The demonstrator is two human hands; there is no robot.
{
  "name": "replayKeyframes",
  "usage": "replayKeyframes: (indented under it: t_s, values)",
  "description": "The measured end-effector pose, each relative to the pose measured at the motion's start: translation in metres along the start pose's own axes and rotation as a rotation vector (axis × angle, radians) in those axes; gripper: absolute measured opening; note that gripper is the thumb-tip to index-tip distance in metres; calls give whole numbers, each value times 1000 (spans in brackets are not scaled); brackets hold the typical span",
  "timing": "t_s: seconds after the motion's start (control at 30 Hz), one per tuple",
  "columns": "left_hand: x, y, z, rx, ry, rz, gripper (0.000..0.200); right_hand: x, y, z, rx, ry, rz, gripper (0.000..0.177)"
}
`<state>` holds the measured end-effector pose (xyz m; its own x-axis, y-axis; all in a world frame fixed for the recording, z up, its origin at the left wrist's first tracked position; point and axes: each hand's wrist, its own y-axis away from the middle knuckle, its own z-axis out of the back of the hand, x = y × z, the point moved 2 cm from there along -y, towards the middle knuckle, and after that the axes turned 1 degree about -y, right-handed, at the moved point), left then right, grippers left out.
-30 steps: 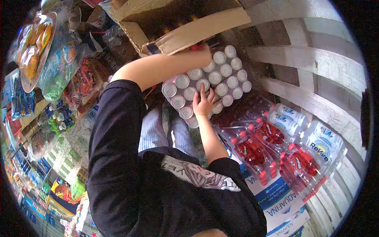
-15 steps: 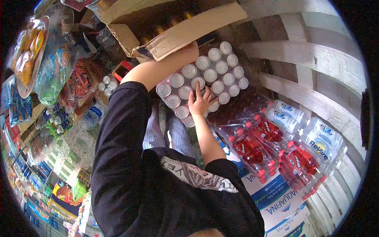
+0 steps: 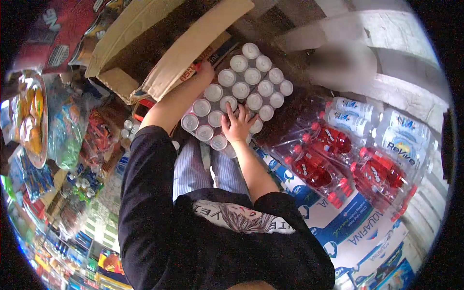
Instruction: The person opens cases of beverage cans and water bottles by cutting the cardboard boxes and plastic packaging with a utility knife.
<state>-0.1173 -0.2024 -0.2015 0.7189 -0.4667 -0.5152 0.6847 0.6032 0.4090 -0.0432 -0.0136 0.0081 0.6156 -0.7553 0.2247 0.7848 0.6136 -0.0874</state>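
Fingers of my right hand (image 3: 237,126) lie spread, unclenched, on the can pack (image 3: 252,76), steadying it; my left hand (image 3: 207,71) I cannot tell.

L hand (image 3: 206,71): fingertips tucked under the flap of the cardboard box (image 3: 193,48), so grip can't be told. Box inside is dark, contents not readable, & its top is cut off by the frame edge. R hand (image 3: 237,126) covers a couple of lids on the can pack (image 3: 251,82); pack's left side is partly behind the L forearm. Wall (image 3: 386,89) has a smeared, blurred patch. Aquafina cartons (image 3: 357,232) run off at the lens rim, lower right. Snack packets (image 3: 67,130) at left are too small & blurry to read
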Motion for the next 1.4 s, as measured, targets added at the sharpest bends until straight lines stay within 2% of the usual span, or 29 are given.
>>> replayKeyframes:
  t_s: [0.27,0.4,0.47,0.67,0.7,0.77,0.8,0.87,0.9,0.93,1.0,1.13,1.2,1.3,1.33,1.4]
  values:
    - [18,16,18,155,-1163,-636,15,-1,-1,5,0,-68,-42,41]
    - [-30,50,69,253,-1172,-692,17,-4,1,4,-4,-76,-46,39]
    - [-53,65,86,453,-1285,-557,20,-5,1,5,-10,-79,-66,39]
    - [-76,82,115,442,-1206,-593,21,-8,3,7,18,-107,-91,44]
    - [-65,75,113,443,-1225,-612,21,-8,3,6,17,-117,-76,44]
    - [-37,67,115,252,-1296,-621,21,-9,2,8,15,-124,-89,43]
    - [-33,69,117,258,-1312,-634,21,-9,3,8,21,-127,-80,43]
    - [-53,85,146,340,-1221,-517,21,-10,2,10,2,-136,-103,42]
    - [-37,81,146,420,-1093,-573,27,-9,3,11,19,-158,-105,40]
    - [-40,95,156,428,-1113,-583,27,-9,5,12,35,-179,-104,38]
    - [-54,138,187,217,-843,-537,33,-11,6,9,42,-183,-112,38]
    - [-21,214,201,210,-392,-218,36,-10,9,9,13,-124,-91,41]
    - [10,255,195,129,-179,-252,35,-10,12,6,-19,-125,-93,42]
    - [56,307,182,135,84,-106,31,-9,20,7,-62,-134,-66,44]
    - [65,322,185,113,98,-97,31,-8,23,10,-96,-142,-52,43]
    - [79,345,185,204,71,-1,32,-10,36,19,-85,-115,1,42]
